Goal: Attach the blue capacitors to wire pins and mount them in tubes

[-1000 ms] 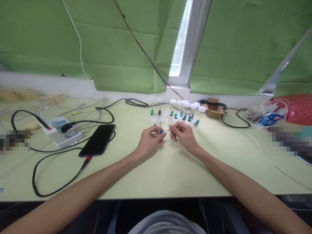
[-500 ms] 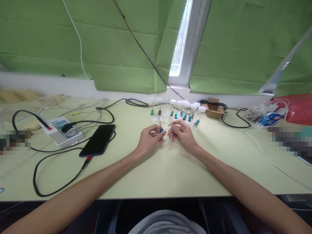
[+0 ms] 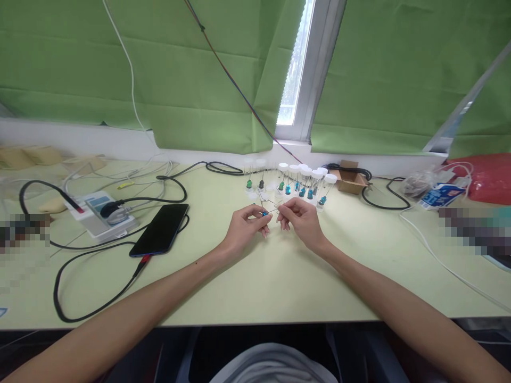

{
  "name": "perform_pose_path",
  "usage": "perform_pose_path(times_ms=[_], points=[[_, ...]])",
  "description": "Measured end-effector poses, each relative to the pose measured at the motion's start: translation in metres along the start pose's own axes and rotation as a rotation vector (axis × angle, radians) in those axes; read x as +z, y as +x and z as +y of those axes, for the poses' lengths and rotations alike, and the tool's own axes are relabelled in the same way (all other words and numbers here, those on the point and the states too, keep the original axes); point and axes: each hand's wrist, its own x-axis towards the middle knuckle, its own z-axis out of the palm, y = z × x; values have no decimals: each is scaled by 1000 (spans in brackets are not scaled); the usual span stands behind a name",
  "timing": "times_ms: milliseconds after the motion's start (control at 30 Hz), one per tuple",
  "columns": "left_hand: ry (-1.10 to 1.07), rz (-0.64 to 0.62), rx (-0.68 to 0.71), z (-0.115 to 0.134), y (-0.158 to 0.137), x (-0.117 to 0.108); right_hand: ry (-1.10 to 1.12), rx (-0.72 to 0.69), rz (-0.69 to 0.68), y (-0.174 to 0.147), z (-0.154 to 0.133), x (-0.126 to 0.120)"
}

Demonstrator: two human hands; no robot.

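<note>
My left hand (image 3: 246,223) is closed in a pinch around a small blue piece (image 3: 264,213) with thin, stiff wire-like stems. One stem stretches toward my right hand (image 3: 298,219), whose thumb and index finger are pressed together at its far end. What else those fingers hold is too small to make out. Both hands hover close together above the table. Just beyond them stand several clear white-capped tubes (image 3: 329,180), each with a small green, blue or dark piece and thin stems inside.
A black phone (image 3: 160,231) with a cable lies left of my forearm, near a white power strip (image 3: 99,219). Behind the tubes on the right is a small open cardboard box (image 3: 351,181). Black cable loops (image 3: 223,167) run along the back, below green curtains (image 3: 207,80).
My right hand has shifted very slightly to the right, and its fingers have moved a little along the stem. My left hand stays nearly in place, holding the blue piece.
</note>
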Motion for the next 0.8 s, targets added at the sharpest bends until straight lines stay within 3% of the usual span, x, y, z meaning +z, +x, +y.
perform_pose_path(times_ms=[167,300,367,633,800], points=[[126,54,84,-3,0,-3,-53,113,15,-2,0,1],[220,88,152,-6,0,-5,55,327,-9,-1,2,2],[252,91,170,-7,0,-6,105,370,-13,0,3,1],[181,85,111,-5,1,-5,45,162,48,-1,1,3],[82,81,50,-6,5,-5,40,69,-13,-1,-1,4]])
